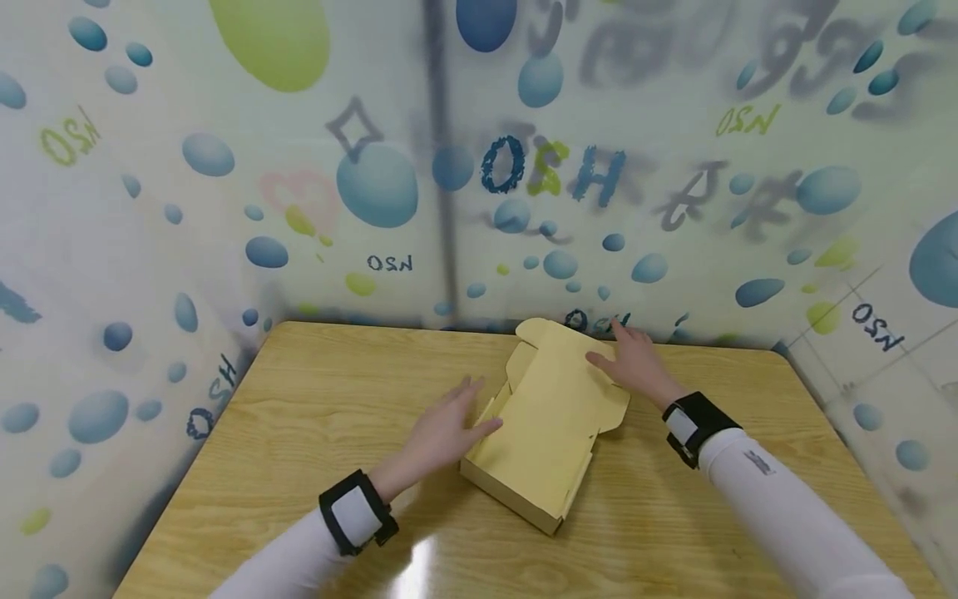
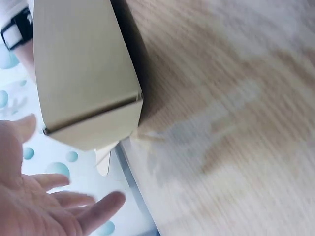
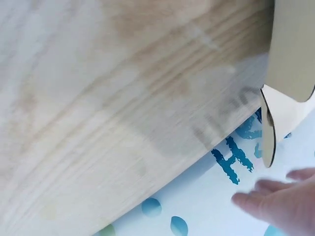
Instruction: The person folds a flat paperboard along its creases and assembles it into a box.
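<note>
A yellowish cardboard box (image 1: 533,453) rests on the table, turned at a slant. Its lid (image 1: 572,366) is unfolded and stretches toward the back wall, with rounded side flaps. My left hand (image 1: 441,424) is beside the box's left side, fingers spread and thumb over its edge; in the left wrist view a gap shows between that hand (image 2: 44,209) and the box (image 2: 86,64). At the lid's right far edge hovers my right hand (image 1: 636,363), fingers extended. In the right wrist view, the hand (image 3: 283,199) appears below a lid flap (image 3: 268,132); contact is unclear.
The wood-grain table (image 1: 337,391) ends at a patterned curtain-like wall (image 1: 389,291) behind, with similar panels at both sides. Each wrist wears a black strap; the left strap (image 1: 358,512) and right strap (image 1: 699,426) sit over white sleeves.
</note>
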`<state>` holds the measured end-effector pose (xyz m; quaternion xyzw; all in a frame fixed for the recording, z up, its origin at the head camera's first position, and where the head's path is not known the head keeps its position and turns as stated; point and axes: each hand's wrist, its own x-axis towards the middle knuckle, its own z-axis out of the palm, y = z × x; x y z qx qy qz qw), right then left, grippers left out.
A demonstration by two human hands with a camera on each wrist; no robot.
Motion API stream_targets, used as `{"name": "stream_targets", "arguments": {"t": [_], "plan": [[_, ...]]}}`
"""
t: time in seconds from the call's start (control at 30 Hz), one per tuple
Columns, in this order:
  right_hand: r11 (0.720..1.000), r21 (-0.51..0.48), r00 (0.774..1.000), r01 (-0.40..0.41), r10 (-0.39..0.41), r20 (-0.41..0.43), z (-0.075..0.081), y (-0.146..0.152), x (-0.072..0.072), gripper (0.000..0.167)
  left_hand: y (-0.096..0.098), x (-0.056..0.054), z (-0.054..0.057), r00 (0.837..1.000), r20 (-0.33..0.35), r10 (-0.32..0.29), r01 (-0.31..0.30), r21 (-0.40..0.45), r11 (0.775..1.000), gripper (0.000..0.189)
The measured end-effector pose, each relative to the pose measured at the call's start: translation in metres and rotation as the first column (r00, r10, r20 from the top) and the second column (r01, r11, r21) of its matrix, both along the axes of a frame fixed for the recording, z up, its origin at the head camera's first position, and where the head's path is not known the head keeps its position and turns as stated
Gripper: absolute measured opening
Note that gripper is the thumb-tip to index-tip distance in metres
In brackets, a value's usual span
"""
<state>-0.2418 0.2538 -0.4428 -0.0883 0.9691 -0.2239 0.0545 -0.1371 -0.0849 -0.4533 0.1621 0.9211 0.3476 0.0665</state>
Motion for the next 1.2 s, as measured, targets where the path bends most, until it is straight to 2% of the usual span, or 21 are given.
{"name": "stream_targets", "arguments": {"t": [0.13, 0.23, 0.4, 0.53, 0.63, 0.7, 0.8, 0.9, 1.03, 1.13, 1.2], "plan": [[0.999, -0.022, 1.0, 0.024, -0.024, -0.017, -0.004, 0.01, 0.016, 0.105, -0.001, -0.019, 0.0, 1.0, 0.008, 0.012, -0.012, -0.006, 1.0, 0.087], [0.998, -0.038, 0.998, 0.055, -0.055, 0.026, -0.009, 0.015, 0.03, 0.11, -0.001, -0.033, 0.0, 0.999, 0.035, 0.015, -0.014, -0.01, 1.0, 0.087], [0.989, -0.086, 0.988, 0.123, -0.114, 0.105, -0.014, 0.017, 0.054, 0.113, 0.001, -0.057, -0.002, 0.999, 0.04, -0.017, 0.016, 0.009, 1.0, 0.082], [0.978, -0.132, 0.973, 0.164, -0.138, 0.186, -0.014, 0.016, 0.07, 0.111, 0.003, -0.068, -0.003, 0.996, 0.09, -0.02, 0.016, 0.048, 0.999, 0.078], [0.972, -0.144, 0.962, 0.183, -0.147, 0.23, -0.015, 0.014, 0.079, 0.107, 0.007, -0.073, -0.003, 0.991, 0.136, -0.002, -0.008, 0.072, 0.997, 0.073], [0.97, -0.151, 0.958, 0.193, -0.153, 0.242, -0.016, 0.013, 0.084, 0.103, 0.011, -0.076, -0.004, 0.989, 0.145, 0.004, -0.015, 0.075, 0.997, 0.069], [0.965, -0.17, 0.961, 0.201, -0.161, 0.223, -0.019, 0.011, 0.089, 0.093, 0.017, -0.08, -0.009, 0.989, 0.148, -0.004, -0.008, 0.078, 0.997, 0.06], [0.95, -0.226, 0.967, 0.214, -0.173, 0.19, -0.022, 0.008, 0.091, 0.076, 0.022, -0.08, -0.014, 0.99, 0.137, -0.024, 0.013, 0.081, 0.997, 0.048], [0.921, -0.31, 0.967, 0.235, -0.189, 0.171, -0.023, 0.005, 0.089, 0.049, 0.027, -0.077, -0.017, 0.995, 0.092, -0.034, 0.025, 0.098, 0.995, 0.031], [0.9, -0.356, 0.964, 0.251, -0.199, 0.176, -0.021, 0.004, 0.082, 0.042, 0.031, -0.073, -0.019, 0.997, 0.071, -0.023, 0.014, 0.121, 0.993, 0.018], [0.895, -0.363, 0.963, 0.258, -0.209, 0.17, -0.02, 0.004, 0.075, 0.041, 0.033, -0.068, -0.019, 0.997, 0.077, 0.003, -0.014, 0.143, 0.99, 0.015]]}}
